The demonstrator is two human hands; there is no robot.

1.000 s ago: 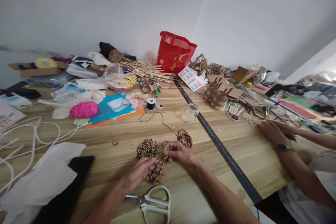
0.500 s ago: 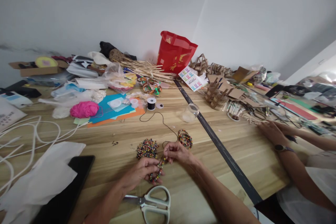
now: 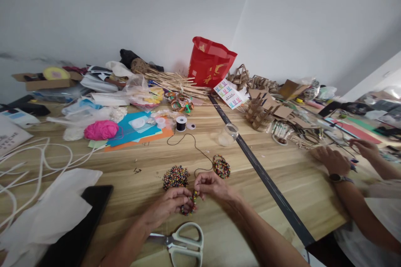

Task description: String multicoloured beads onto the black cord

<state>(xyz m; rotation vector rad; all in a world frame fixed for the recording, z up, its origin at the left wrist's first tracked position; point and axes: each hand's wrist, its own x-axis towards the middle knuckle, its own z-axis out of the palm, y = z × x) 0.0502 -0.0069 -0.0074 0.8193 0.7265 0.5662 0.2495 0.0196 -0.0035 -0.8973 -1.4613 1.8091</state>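
A string of beads (image 3: pixel 194 204) hangs in a curve between the person's two hands, close to the near edge of the table (image 3: pixel 119 167) and about midway along it. The left hand (image 3: pixel 164 207) grips its lower part among bent fingers; the right hand (image 3: pixel 213 184) has its grip pinched at the upper end (the fingers hide just what lies between them).

A fair length is beaded, but its ends look unjoined. A dark cord (image 3: pixel 195 144) runs from near the right hand back to its spool (image 3: pixel 181 124), seemingly uncut. Just beyond the left hand, a pile of loose beads (image 3: pixel 176 176) remains unstrung, while finished-looking bead rings (image 3: pixel 221 167) lie stacked beyond the right hand.

Scissors (image 3: pixel 169 240) rest at the near edge, touched by neither hand. A glass jar (image 3: pixel 228 134) stands farther in, and another person's hand (image 3: pixel 333 160) is over toward the table's right side.
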